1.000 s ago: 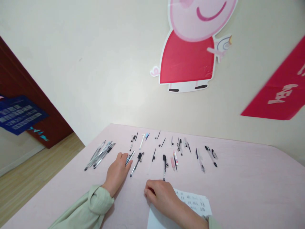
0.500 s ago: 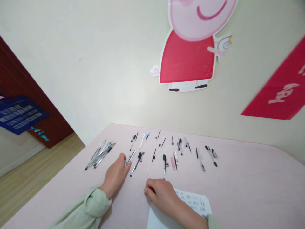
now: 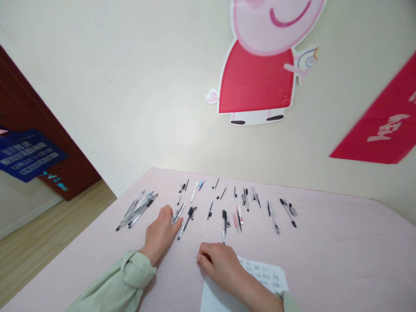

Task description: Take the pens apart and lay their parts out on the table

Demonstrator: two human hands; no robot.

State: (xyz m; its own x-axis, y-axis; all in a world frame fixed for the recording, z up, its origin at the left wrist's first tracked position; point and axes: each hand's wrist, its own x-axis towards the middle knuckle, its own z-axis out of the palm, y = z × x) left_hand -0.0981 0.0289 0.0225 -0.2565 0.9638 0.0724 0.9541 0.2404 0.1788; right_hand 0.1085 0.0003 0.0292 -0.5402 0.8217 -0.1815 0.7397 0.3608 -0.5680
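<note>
My left hand [image 3: 160, 229] is low over the table, thumb and forefinger apart. Disassembled pen parts [image 3: 178, 212] lie right at its fingertips, partly hidden by the hand. Just right of its thumb is a black-capped pen [image 3: 185, 223] with a small part beside its cap. My right hand [image 3: 219, 260] rests in a loose fist at the top edge of a sheet of handwritten paper [image 3: 264, 275], and nothing shows in its fingers. Directly beyond its knuckles lies another black-capped pen [image 3: 224, 221]; its near end reaches the hand's outline.
A pile of pens [image 3: 136, 210] lies at the left. Separated barrels, refills and caps spread in rows across the pink-covered table [image 3: 341, 242], including a pink piece [image 3: 235, 222] and a white pen [image 3: 194, 192]. Behind the table rises a wall [image 3: 156, 108] with a cartoon pig cutout [image 3: 256, 82].
My left hand has shifted slightly right and up, its thumb closer to the black-capped pen. My right hand stays in place.
</note>
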